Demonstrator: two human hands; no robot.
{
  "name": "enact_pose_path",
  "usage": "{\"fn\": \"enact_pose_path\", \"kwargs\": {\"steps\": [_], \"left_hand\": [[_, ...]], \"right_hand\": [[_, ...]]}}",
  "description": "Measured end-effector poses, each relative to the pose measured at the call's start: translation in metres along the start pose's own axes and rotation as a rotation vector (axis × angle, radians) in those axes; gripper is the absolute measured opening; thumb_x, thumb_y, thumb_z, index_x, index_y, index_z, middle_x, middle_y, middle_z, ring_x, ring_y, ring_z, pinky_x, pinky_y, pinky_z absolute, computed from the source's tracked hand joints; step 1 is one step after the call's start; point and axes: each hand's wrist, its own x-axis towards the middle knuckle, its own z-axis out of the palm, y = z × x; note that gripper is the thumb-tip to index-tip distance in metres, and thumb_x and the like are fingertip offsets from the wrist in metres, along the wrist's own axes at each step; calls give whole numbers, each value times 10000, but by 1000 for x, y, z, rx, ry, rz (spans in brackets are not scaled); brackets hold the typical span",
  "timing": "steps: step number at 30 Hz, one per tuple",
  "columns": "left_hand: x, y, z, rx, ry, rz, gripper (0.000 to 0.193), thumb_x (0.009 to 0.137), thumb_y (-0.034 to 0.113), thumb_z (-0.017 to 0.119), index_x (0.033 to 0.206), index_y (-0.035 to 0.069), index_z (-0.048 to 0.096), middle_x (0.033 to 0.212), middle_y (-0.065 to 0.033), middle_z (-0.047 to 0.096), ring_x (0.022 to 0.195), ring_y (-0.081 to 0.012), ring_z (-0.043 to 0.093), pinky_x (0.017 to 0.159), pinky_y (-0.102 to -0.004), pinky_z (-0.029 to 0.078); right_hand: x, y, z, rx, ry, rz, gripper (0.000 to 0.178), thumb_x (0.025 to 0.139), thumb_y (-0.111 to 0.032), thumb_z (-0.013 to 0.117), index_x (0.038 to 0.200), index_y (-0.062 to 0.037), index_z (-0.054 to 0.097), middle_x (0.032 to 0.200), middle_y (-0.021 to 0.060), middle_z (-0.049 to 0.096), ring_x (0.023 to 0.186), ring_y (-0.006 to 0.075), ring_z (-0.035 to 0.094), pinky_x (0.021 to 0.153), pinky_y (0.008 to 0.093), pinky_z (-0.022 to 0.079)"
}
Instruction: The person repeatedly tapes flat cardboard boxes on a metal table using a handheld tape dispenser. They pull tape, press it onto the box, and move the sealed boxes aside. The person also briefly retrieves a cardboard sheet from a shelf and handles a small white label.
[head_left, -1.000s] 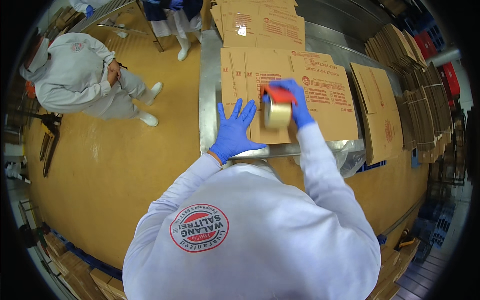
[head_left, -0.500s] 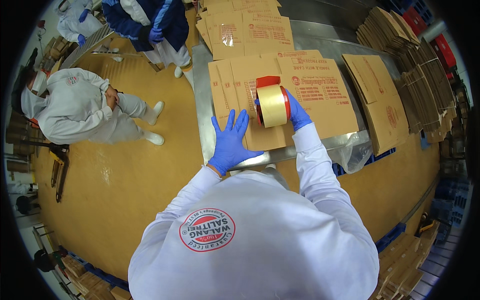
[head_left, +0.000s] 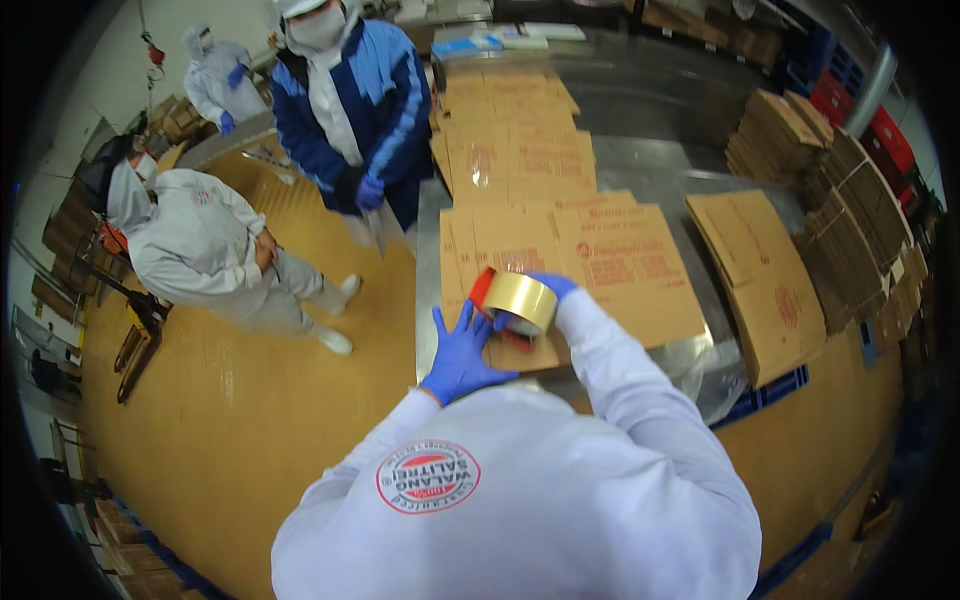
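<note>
My right hand [head_left: 554, 284], in a blue glove, is closed on a red tape dispenser [head_left: 483, 288] carrying a wide roll of clear yellowish tape [head_left: 521, 303]. The dispenser is tilted over the near edge of the flat cardboard cartons [head_left: 521, 235], close to my left hand. My left hand [head_left: 458, 358], also gloved in blue, lies with fingers spread on the near left corner of the cartons. Its fingertips are beside the dispenser. Part of my right hand's grip is hidden behind the roll.
The cartons overlap in rows along a metal table [head_left: 640, 160]. Another folded carton [head_left: 765, 290] lies at the right, beside strapped carton stacks [head_left: 850, 220]. A person in white [head_left: 205, 240] stands at the left, one in a blue jacket [head_left: 350, 110] by the table's far left.
My right hand has brought the tape dispenser nearer to me and tilted it, close to my left hand. My left hand stays spread on the cartons. The view has tipped upward.
</note>
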Motion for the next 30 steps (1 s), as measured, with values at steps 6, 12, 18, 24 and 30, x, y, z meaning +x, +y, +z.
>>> {"fn": "enact_pose_path", "kwargs": {"steps": [6, 12, 18, 24, 30], "left_hand": [[5, -3, 19, -49, 26, -117, 1142, 621, 731, 669, 1471, 45, 336, 1556, -106, 285, 1463, -346, 150, 1069, -713, -65], [45, -25, 20, -16, 1, -175, 1143, 610, 694, 698, 1481, 58, 318, 1539, -114, 320, 1465, -339, 146, 1075, -703, -77], [146, -61, -7, 105, 306, -408, 1009, 754, 605, 651, 1513, 89, 231, 1593, -89, 174, 1477, -294, 108, 1076, -710, -39], [62, -44, 17, 60, 328, -350, 929, 804, 518, 659, 1525, 135, 215, 1605, -104, 113, 1477, -338, 68, 1068, -720, -2], [-74, -51, 56, -227, 195, -469, 991, 790, 533, 673, 1537, 135, 159, 1609, -122, 77, 1476, -363, 38, 1104, -665, -8]], "right_hand": [[-113, -69, 19, -478, -364, -657, 399, 789, -358, 669, 715, 34, 663, 709, 162, 660, 644, 266, 610, 617, 366, 471], [-180, -10, -71, 103, 114, -767, 560, 862, -517, 564, 839, 37, 643, 836, 165, 645, 824, 277, 607, 804, 391, 471], [-185, 24, -61, 220, 512, -786, 529, 935, -478, 519, 1095, 22, 582, 1039, 153, 628, 1006, 287, 584, 982, 422, 433], [-153, 101, -98, -110, 876, -835, 241, 867, -162, 682, 1103, -114, 658, 986, 42, 611, 892, 173, 589, 819, 307, 479], [-141, 62, 18, -197, 663, -987, 193, 891, -113, 649, 1070, -40, 652, 970, 28, 627, 881, 151, 602, 789, 255, 484]]}}
